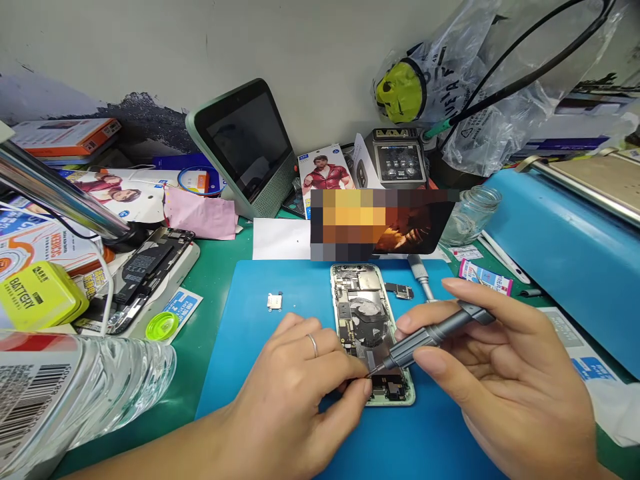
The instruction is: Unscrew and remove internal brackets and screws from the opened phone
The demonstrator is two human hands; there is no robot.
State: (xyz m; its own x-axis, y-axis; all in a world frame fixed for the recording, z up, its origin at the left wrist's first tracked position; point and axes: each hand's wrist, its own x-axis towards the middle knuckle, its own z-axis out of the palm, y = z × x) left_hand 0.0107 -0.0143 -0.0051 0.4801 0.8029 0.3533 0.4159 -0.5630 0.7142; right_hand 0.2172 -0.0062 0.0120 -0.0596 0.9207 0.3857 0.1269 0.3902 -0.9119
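An opened phone [367,313] with bare inner parts lies on the blue mat [250,333], its lower end partly covered by my fingers. My right hand [500,360] holds a dark grey screwdriver [430,337], fingers around the handle, its tip pointing down-left over the lower part of the phone. Thumb and index finger of my left hand [310,387] are pinched together at that tip; what lies between them is too small to name. A small metal part [275,301] rests left of the phone, and a dark part [399,291] lies at its upper right.
A second opened phone [145,273], a yellow battery box [43,293] and a clear bottle [120,380] stand left. Behind are a partly pixelated phone screen [420,223] and a display [247,140]. Right are a glass jar [470,213] and a blue machine [565,247].
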